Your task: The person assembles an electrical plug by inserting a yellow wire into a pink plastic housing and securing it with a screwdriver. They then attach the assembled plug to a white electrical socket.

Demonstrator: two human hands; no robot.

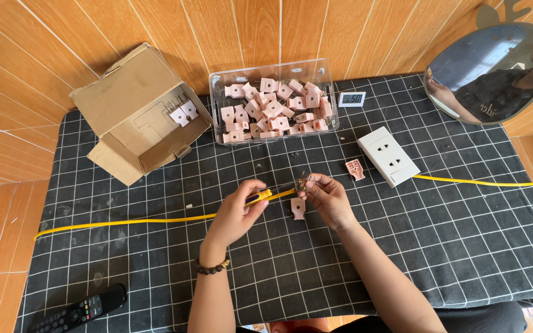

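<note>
My left hand [237,213] grips a yellow cable [124,221] near its end, where a blue-and-yellow bit [260,197] shows between the fingers. My right hand [329,198] pinches a small metal plug part [304,182] at the cable's tip. A pink plug shell half [298,208] lies on the black grid cloth [402,246] just below both hands. Another pink shell piece [355,169] lies to the right, beside a white socket block [388,156].
A clear bin [218,105] of several pink plug shells stands at the back. An open cardboard box [124,105] holds two finished plugs [183,113]. A small digital clock [351,98], a round mirror [491,73] and a black remote [81,308] are around.
</note>
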